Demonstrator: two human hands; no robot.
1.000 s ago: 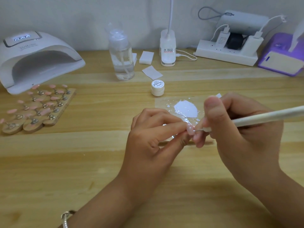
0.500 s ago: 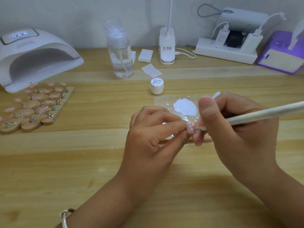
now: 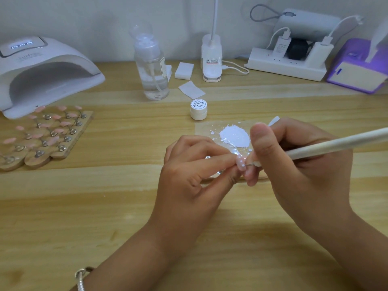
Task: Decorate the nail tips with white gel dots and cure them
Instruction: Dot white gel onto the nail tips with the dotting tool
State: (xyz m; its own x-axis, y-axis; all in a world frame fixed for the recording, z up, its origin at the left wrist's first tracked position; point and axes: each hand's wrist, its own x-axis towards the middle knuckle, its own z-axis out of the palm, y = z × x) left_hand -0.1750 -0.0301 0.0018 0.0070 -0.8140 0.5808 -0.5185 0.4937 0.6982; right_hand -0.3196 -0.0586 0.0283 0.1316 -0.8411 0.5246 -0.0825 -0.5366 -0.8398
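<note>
The left hand [image 3: 189, 175] pinches a small pink nail tip [image 3: 239, 162] between the ends of thumb and forefinger, the other fingers curled loosely under, the wrist low over the wooden table [image 3: 105, 206]. The right hand [image 3: 304, 171] grips a dotting tool [image 3: 336, 144] like a pen, thumb standing upright along it, its little finger touching the left fingertips. The tool's thin metal point meets the glossy face of the nail tip, where small white dots show. The shaft is slim, smooth and off-white, slanting up to the right. Just behind the hands a wet, irregular patch of white gel [image 3: 235, 136] lies on a clear sheet [image 3: 203, 131], with a small round white jar [image 3: 198, 109] beyond it. Far left, a white arched curing lamp [image 3: 48, 70] stands behind a wooden holder [image 3: 60, 154] set with more pink tips on metal stems.
</note>
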